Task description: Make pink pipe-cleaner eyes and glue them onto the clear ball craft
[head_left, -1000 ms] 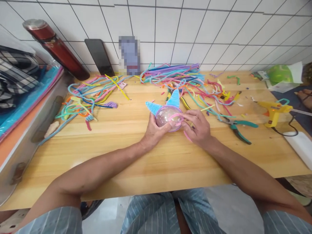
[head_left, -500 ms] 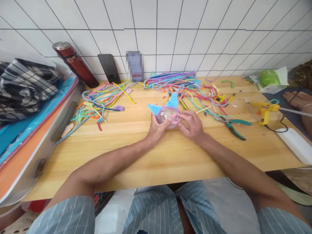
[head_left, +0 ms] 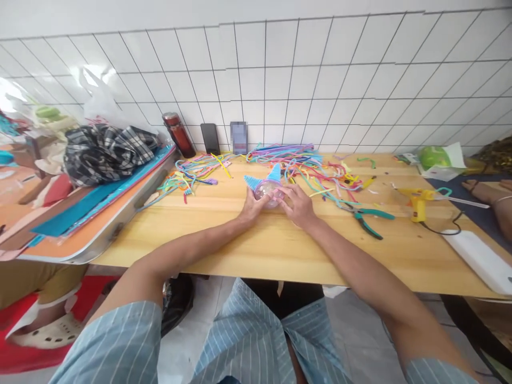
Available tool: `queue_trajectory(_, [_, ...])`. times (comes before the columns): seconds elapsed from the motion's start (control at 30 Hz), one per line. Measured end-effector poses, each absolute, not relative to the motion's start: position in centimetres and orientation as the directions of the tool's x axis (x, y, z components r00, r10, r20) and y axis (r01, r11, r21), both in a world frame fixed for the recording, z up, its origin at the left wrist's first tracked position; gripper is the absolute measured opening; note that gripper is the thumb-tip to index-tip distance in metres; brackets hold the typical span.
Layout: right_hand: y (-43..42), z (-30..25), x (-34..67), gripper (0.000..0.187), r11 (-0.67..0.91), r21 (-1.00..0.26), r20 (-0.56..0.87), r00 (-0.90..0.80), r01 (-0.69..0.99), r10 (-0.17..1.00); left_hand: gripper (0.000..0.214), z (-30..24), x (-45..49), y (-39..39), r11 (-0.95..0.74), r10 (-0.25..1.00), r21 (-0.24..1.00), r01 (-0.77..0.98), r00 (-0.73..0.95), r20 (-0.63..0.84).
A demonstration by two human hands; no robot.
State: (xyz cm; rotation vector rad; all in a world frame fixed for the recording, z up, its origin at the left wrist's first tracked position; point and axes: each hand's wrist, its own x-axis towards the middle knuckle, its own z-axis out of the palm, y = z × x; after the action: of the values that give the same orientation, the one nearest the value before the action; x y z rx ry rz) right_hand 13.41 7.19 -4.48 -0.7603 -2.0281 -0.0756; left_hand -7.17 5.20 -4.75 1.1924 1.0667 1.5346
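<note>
Bright overall, with glare on the wall (head_left: 252, 84) at left.

No wording, brand or number can be read anywhere in the scene. Left of the red flask (head_left: 181, 137), reddish marks (head_left: 97, 121) on a white plastic bag (head_left: 104, 103) are too faint to decipher, while to the flask's right, the face of an upright phone (head_left: 239, 137) is pixelated into illegible blocks.
</note>
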Motion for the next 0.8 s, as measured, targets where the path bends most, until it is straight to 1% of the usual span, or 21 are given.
queue_trajectory(0.23, [7.7, -4.5, 13.3, 0.038, 0.8, -0.23, 0.799, -0.362, 0.555, 0.481, 0.091, -4.5, -6.8, 5.8, -0.256, 0.96, 0.959, -0.119, -0.148, 0.238])
queue_trajectory(0.4, [7.4, -5.0, 13.2, 0.039, 0.761, -0.28, 0.752, -0.359, 0.585, 0.553, 0.088, -5.1, -6.7, 5.8, -0.245, 0.962, 0.96, -0.134, -0.154, 0.224])
queue_trajectory(0.5, [7.3, -5.0, 13.5, 0.041, 0.746, -0.307, 0.715, -0.375, 0.59, 0.591, 0.082, -5.3, -6.6, 5.7, -0.292, 0.951, 0.94, -0.179, -0.159, 0.265])
queue_trajectory(0.53, [7.3, -4.9, 13.6, 0.042, 0.747, -0.31, 0.71, -0.379, 0.588, 0.593, 0.08, -5.4, -6.6, 5.8, -0.298, 0.951, 0.934, -0.199, -0.149, 0.271])
queue_trajectory(0.6, [7.2, -4.8, 13.8, 0.042, 0.752, -0.309, 0.717, -0.377, 0.582, 0.586, 0.082, -5.5, -6.5, 5.9, -0.285, 0.956, 0.933, -0.218, -0.134, 0.261])
queue_trajectory(0.7, [7.0, -4.6, 13.9, 0.041, 0.758, -0.301, 0.74, -0.36, 0.579, 0.568, 0.091, -5.6, -6.5, 6.2, -0.268, 0.96, 0.944, -0.192, -0.139, 0.244])
queue_trajectory(0.8, [6.8, -4.4, 13.9, 0.04, 0.762, -0.292, 0.756, -0.349, 0.578, 0.554, 0.088, -5.8, -6.5, 6.4, -0.282, 0.957, 0.943, -0.179, -0.119, 0.264])
